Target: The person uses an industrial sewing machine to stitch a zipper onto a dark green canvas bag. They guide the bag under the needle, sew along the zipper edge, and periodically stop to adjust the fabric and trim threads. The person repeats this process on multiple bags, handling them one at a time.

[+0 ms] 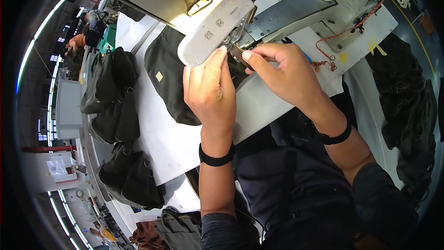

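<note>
At the needle area of a sewing machine point(270, 22), my two hands meet close together. My left hand point(210, 90) is raised with its fingers pressed together, their tips beside the presser foot and partly behind a white rounded cover point(212, 32); what they grip is hidden. Between thumb and forefinger, my right hand point(289, 71) pinches the edge of a small dark brown strip point(237, 54) just at the foot. A dark olive fabric bag point(167, 76) with a small pale label lies to the left of my left hand, running under the machine head.
Dark olive bags point(113, 118) are heaped along the left. A white worktable point(162, 153) spreads beneath the machine. More dark fabric point(402, 106) hangs at the right. An orange cord point(323, 41) trails by the machine bed. Another person point(85, 34) is at the far left.
</note>
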`<action>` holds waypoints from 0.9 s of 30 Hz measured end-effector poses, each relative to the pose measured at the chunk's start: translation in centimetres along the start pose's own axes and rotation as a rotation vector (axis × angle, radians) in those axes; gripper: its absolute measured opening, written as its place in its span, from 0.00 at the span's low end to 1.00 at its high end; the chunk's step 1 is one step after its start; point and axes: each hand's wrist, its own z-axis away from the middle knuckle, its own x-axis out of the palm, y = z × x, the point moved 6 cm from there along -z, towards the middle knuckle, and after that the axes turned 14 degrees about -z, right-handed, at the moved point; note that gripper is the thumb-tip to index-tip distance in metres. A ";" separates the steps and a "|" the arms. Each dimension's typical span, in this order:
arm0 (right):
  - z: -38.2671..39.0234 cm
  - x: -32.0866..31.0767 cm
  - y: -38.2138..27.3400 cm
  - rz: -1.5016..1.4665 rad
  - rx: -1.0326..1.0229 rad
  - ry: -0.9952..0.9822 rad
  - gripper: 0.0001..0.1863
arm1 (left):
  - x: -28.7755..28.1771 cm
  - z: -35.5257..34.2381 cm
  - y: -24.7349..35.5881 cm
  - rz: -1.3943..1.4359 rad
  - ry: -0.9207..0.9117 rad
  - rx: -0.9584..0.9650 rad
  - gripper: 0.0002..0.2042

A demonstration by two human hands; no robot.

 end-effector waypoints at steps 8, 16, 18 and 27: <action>0.4 0.2 0.3 -0.218 0.038 0.023 0.15 | -0.1 -0.2 0.2 0.005 -0.009 0.001 0.10; -0.1 -0.2 0.7 -0.254 0.158 0.003 0.14 | -0.1 -0.9 0.3 -0.010 -0.078 0.027 0.08; 0.0 -0.1 1.1 -0.260 0.163 -0.009 0.13 | 0.0 -0.9 0.2 -0.006 -0.062 0.046 0.08; 2.3 0.9 -0.9 0.028 -0.214 -0.027 0.17 | -0.7 0.9 -0.8 -0.181 -0.222 0.050 0.18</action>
